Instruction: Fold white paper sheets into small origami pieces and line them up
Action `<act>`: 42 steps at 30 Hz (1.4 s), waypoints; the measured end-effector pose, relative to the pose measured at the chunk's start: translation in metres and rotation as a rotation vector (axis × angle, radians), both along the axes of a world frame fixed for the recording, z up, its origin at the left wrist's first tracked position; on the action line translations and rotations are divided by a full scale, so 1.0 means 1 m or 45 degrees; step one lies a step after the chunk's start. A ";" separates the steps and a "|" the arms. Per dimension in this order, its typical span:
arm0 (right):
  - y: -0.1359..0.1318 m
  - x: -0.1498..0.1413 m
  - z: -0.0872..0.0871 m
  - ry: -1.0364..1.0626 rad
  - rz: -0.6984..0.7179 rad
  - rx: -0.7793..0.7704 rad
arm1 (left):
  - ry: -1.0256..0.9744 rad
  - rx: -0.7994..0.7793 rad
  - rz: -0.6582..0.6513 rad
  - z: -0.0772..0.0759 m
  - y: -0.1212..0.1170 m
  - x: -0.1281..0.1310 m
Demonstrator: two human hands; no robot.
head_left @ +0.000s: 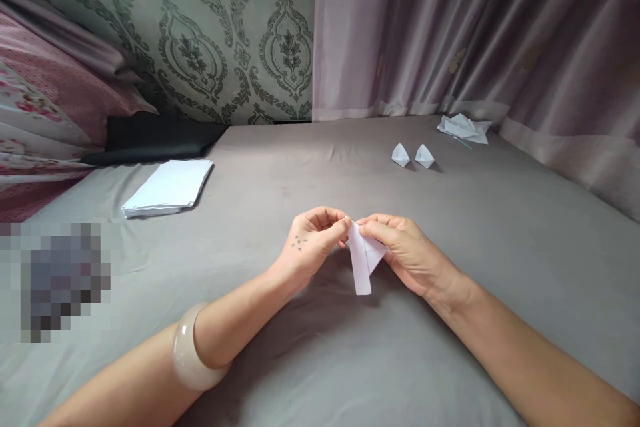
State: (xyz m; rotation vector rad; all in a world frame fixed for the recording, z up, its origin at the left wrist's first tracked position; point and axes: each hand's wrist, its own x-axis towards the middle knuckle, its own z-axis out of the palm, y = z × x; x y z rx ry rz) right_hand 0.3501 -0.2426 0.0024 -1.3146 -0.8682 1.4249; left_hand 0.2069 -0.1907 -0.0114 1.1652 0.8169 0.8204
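A small white folded paper piece (363,260) is held just above the grey bed sheet (310,360) at the middle of the view. My left hand (311,242) pinches its top edge from the left with curled fingers. My right hand (409,252) grips the same paper from the right, fingers closed over its upper fold. A long flap of the paper hangs down between the two hands. A pale bangle (190,350) sits on my left forearm.
A stack of white paper sheets (170,187) lies at the left, a black cushion (155,137) behind it. Two small folded paper shapes (413,155) and crumpled paper (464,128) lie at the far right near the purple curtain (475,27). Floral bedding (45,113) lies at the left edge.
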 end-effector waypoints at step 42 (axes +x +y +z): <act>0.000 -0.001 -0.018 -0.899 -0.284 0.536 | -0.240 -0.146 -0.123 -0.012 0.003 -0.005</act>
